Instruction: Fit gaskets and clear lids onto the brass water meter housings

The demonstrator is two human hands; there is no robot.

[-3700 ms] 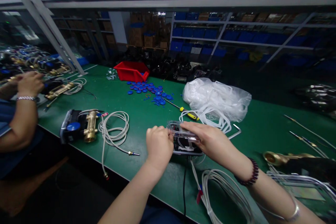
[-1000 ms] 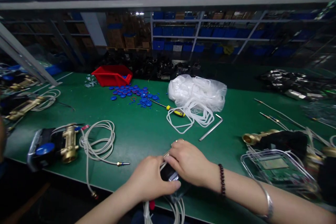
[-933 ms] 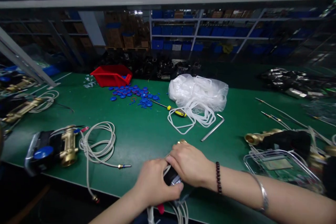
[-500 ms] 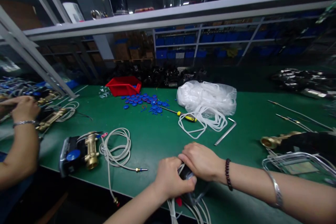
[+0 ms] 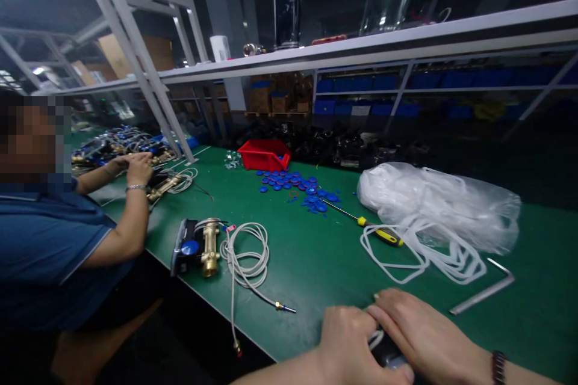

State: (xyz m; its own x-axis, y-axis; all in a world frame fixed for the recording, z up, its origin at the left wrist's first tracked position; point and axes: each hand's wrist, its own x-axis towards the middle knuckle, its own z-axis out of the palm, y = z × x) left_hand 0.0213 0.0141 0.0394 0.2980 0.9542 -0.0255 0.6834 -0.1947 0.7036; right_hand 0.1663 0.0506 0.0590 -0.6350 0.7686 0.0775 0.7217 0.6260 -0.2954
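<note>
At the bottom edge, my left hand (image 5: pixel 350 343) is closed around a dark meter (image 5: pixel 389 350), thumb lying along its near side. My right hand (image 5: pixel 422 328) wraps over the meter's other side, its fingertips meeting those of my left hand. A pale cable shows between the hands; most of the meter is hidden by them or cut off by the frame. To the left, a second meter with a brass pipe body (image 5: pixel 210 249) and a blue cap lies on the green table (image 5: pixel 311 267), beside its coiled grey cable (image 5: pixel 248 255).
Past my hands lie white square gaskets (image 5: pixel 445 252), a clear bag of gaskets (image 5: pixel 438 198), a hex key (image 5: pixel 485 289) and a yellow-black screwdriver (image 5: pixel 379 231). Blue caps (image 5: pixel 289 180) are scattered before a red bin (image 5: pixel 264 155). A co-worker (image 5: pixel 58 234) works at left.
The view has swung left, so the table items appear farther right and the co-worker shows more fully. My hands now sit lower in view, still on the meter.
</note>
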